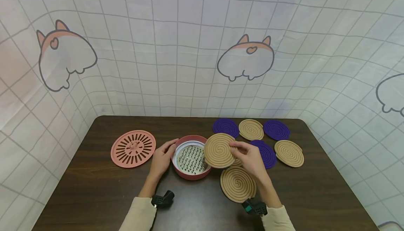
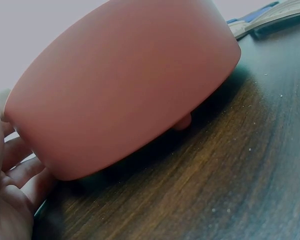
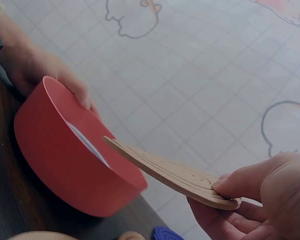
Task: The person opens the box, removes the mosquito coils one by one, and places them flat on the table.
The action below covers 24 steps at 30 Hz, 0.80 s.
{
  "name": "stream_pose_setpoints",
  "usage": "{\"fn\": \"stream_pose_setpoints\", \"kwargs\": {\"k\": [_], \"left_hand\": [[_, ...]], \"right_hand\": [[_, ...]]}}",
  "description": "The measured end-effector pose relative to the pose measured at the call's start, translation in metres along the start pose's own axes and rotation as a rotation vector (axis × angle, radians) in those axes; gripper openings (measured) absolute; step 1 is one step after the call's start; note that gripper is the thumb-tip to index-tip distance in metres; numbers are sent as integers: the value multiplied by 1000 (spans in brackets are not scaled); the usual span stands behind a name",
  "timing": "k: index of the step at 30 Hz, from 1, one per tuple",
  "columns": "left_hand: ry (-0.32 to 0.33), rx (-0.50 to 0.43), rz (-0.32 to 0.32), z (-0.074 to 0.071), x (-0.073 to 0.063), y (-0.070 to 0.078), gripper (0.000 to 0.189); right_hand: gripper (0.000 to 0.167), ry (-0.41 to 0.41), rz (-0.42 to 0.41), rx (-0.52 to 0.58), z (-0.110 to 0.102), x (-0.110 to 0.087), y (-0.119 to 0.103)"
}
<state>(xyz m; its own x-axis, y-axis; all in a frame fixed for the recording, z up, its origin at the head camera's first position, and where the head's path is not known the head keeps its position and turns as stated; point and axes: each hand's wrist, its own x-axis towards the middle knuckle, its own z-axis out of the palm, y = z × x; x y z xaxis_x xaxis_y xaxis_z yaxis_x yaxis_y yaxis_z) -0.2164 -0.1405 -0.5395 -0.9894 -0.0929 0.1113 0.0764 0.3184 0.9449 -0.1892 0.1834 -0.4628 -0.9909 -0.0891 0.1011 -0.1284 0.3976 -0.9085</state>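
Note:
Between thumb and fingers my right hand (image 1: 250, 157) pinches the right edge of a tan mosquito coil (image 1: 220, 150). This coil is held up, tilted, partly over the right rim of a red mosquito coil holder (image 1: 192, 177). In the right wrist view the coil (image 3: 165, 175) appears edge-on, its far end near the holder's opening. My left hand (image 1: 162, 159) grips the left side of the holder. Inside the holder sit a white ring and a spiky metal-looking plate (image 1: 190, 160). The left wrist view is mostly filled by the holder's outer wall (image 2: 125, 90).
Left of the holder lies its pink slotted lid (image 1: 133, 149). Several tan and purple coils lie on the right, among them a purple coil (image 1: 276, 130) and a tan coil (image 1: 289, 153). Another tan coil (image 1: 237, 184) lies near my right wrist. A gridded curtain (image 1: 195, 66) stands behind the table.

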Motion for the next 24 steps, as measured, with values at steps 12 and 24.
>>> {"fn": "stream_pose_setpoints", "kwargs": {"k": [12,24], "left_hand": [[-7,3,-15,0,1,-1,34],[-9,5,-20,0,1,-3,34]], "right_hand": [[28,74,16,55,-23,-12,17],[30,132,85,51,-45,-32,34]]}}
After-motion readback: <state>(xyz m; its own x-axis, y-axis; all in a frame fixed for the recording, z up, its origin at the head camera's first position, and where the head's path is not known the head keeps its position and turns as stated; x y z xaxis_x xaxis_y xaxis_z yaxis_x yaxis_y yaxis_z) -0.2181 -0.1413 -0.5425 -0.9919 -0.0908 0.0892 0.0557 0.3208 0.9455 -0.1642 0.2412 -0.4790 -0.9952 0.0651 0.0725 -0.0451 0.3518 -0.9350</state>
